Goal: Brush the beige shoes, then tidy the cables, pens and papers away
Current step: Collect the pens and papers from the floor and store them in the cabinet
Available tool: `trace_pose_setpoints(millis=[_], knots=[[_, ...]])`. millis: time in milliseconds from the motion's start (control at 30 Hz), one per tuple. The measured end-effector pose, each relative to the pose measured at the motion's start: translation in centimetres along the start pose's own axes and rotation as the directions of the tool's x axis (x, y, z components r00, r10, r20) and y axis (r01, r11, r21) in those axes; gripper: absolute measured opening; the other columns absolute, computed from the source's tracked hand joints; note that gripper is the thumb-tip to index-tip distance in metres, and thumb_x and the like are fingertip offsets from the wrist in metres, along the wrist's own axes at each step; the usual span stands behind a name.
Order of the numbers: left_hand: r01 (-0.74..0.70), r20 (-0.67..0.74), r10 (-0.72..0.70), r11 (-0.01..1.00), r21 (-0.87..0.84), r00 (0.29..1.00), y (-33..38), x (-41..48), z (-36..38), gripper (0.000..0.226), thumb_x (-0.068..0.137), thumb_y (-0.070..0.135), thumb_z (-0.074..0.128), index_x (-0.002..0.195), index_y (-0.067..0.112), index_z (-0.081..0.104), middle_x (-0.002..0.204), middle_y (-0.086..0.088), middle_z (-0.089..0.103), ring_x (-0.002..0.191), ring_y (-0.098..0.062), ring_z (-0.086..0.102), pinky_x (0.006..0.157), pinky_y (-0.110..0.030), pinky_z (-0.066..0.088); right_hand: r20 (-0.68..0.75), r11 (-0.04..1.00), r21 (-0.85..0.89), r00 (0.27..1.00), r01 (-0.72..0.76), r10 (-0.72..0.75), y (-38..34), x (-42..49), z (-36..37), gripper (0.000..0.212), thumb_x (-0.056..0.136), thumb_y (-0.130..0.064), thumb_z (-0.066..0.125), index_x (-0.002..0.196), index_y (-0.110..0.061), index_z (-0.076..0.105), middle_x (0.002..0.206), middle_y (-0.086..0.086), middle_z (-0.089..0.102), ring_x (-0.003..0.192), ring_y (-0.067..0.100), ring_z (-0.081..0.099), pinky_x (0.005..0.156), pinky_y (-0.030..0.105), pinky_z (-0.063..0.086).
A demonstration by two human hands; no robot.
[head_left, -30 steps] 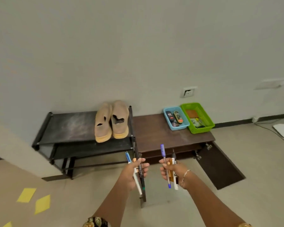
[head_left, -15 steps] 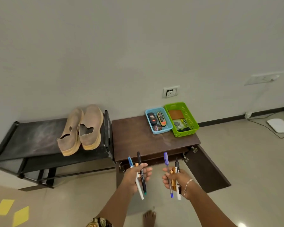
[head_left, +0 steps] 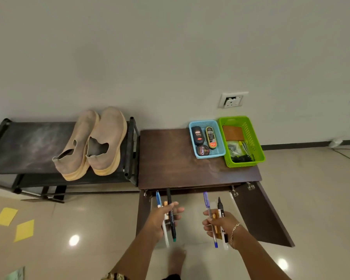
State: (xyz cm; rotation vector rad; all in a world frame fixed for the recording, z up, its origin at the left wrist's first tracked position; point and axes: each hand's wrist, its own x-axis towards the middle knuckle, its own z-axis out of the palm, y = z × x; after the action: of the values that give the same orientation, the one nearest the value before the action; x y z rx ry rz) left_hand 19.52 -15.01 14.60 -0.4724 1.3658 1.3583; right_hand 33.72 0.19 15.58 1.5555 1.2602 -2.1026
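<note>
Pens (head_left: pixel 172 229) partly hidden behind fingers (head_left: pixel 207 227).

Green basket (head_left: pixel 243 163) contents indistinct

Plain grey wall (head_left: pixel 170 47), glossy beige floor (head_left: pixel 311 199), black rack (head_left: pixel 28 146), brown cabinet (head_left: pixel 170 168), wall socket (head_left: pixel 231 100)

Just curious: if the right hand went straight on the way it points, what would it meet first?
The right hand, pens leading, would probably meet the brown cabinet at its front edge; depth is unclear.
</note>
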Motion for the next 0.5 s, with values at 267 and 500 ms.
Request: trace_pose_setpoints(millis=[267, 500], knots=[[-0.074, -0.199, 0.064, 0.996, -0.04, 0.978, -7.7, 16.1, -2.3, 0.01, 0.091, 0.012, 0.056, 0.088, 0.003, 0.059, 0.067, -0.006, 0.073, 0.065, -0.02, 0.06, 0.067, -0.029, 0.046, 0.039, 0.994, -0.083, 0.997, -0.069, 0.072, 5.1, 18.4, 1.3, 0.01, 0.088, 0.008, 0.051, 0.085, 0.002, 0.058, 0.067, 0.018, 0.066, 0.06, 0.028, 0.064, 0.058, 0.035, 0.053], [-0.214, -0.336, 0.153, 0.965, -0.153, 0.929, -10.2, 35.1, -5.3, 0.026, 0.081, 0.009, 0.069, 0.1, -0.007, 0.063, 0.107, -0.026, 0.065, 0.095, -0.036, 0.063, 0.093, -0.048, 0.049, 0.015, 0.998, 0.04, 0.999, 0.044, -0.045, 7.2, 35.8, 4.8, 0.018, 0.086, 0.008, 0.055, 0.07, 0.001, 0.053, 0.037, 0.007, 0.057, 0.032, 0.016, 0.058, 0.034, 0.024, 0.05]])
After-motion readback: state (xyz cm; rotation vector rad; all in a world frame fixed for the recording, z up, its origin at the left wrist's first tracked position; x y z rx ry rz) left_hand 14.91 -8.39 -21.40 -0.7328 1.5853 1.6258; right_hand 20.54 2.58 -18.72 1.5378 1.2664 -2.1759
